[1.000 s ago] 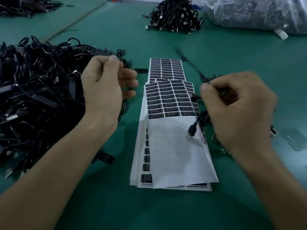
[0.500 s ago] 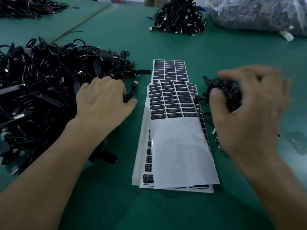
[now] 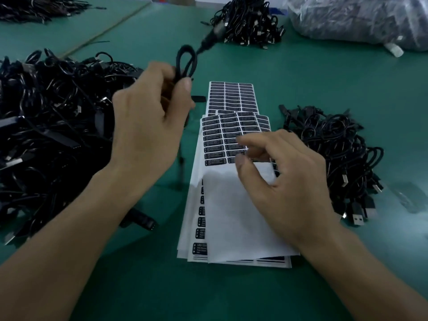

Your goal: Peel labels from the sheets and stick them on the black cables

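My left hand point(image 3: 148, 126) is raised above the table and grips a looped black cable point(image 3: 185, 60); its plug end sticks up and to the right, blurred. A stack of white label sheets point(image 3: 234, 205) lies in the middle; the top sheet keeps black labels point(image 3: 216, 140) only in its upper part. My right hand point(image 3: 284, 179) hovers over that sheet, thumb and forefinger spread at the lowest row of labels, nothing visibly held. A large heap of black cables point(image 3: 51, 126) lies at the left, a smaller pile point(image 3: 335, 154) at the right.
The table has a green mat point(image 3: 324, 84). Another cable pile point(image 3: 247, 22) lies at the back centre, one more point(image 3: 39, 8) at the back left. A clear plastic bag of cables point(image 3: 361, 19) sits at the back right.
My left hand went down into the left heap, then lifted a looped cable out of it. My right hand let its cable go on the right pile and moved left over the label sheet.
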The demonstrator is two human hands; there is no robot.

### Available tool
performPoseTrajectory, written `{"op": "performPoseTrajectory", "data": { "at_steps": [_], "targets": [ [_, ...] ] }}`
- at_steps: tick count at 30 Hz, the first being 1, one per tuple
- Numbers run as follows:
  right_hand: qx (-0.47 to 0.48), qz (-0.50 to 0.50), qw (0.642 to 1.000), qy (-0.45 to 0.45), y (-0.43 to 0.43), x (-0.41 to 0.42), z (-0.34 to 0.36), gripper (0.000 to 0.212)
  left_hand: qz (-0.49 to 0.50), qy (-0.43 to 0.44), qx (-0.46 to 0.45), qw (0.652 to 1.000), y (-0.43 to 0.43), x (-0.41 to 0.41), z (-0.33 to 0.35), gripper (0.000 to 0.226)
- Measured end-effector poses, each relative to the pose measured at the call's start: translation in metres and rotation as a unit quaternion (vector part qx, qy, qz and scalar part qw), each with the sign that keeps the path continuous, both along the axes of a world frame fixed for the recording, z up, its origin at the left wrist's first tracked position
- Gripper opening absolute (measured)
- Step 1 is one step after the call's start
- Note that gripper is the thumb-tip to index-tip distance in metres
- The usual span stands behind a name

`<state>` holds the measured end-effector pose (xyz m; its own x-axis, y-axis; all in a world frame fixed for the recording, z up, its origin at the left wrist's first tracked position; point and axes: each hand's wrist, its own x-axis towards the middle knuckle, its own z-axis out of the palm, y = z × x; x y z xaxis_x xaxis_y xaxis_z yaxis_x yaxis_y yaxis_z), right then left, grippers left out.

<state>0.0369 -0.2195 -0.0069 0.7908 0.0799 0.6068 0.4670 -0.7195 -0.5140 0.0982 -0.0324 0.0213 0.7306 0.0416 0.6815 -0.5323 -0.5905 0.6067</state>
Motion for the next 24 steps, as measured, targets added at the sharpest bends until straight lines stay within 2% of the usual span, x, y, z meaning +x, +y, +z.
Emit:
{"op": "performPoseTrajectory", "data": {
  "at_steps": [2, 5, 8, 11, 14, 17, 19, 22, 24],
  "targets": [
    [0.011, 0.019, 0.999, 0.042, 0.001, -0.002, 0.000, 0.039, -0.104, 0.081, -0.147, 0.980, -0.009, -0.005, 0.001, 0.016],
    [0.022, 0.035, 0.995, 0.091, 0.002, -0.004, 0.000, 0.052, -0.185, 0.200, -0.301, 0.914, -0.020, -0.009, -0.002, 0.013],
    [0.057, 0.046, 0.992, 0.103, 0.003, -0.004, 0.000, 0.045, -0.205, 0.231, -0.354, 0.883, -0.023, -0.008, -0.006, 0.011],
    [0.078, 0.048, 0.991, 0.094, 0.002, -0.003, -0.001, 0.030, -0.204, 0.223, -0.402, 0.864, -0.020, -0.005, -0.007, 0.013],
    [0.111, 0.036, 0.990, 0.079, 0.001, -0.002, -0.002, 0.026, -0.172, 0.218, -0.439, 0.855, -0.017, -0.002, -0.008, 0.013],
    [0.131, 0.025, 0.988, 0.072, -0.002, 0.001, -0.001, 0.028, -0.123, 0.213, -0.442, 0.863, -0.015, 0.000, -0.009, 0.012],
    [0.123, 0.014, 0.989, 0.075, -0.003, 0.003, -0.002, 0.028, -0.059, 0.199, -0.414, 0.886, -0.014, 0.001, -0.009, 0.014],
    [0.144, 0.012, 0.985, 0.096, -0.005, 0.004, -0.004, 0.022, 0.081, 0.104, -0.301, 0.945, -0.010, -0.002, -0.008, 0.050],
    [0.158, 0.018, 0.981, 0.113, -0.006, 0.004, -0.004, 0.019, 0.122, 0.037, -0.211, 0.969, -0.012, -0.006, -0.006, 0.061]
  ]
}}
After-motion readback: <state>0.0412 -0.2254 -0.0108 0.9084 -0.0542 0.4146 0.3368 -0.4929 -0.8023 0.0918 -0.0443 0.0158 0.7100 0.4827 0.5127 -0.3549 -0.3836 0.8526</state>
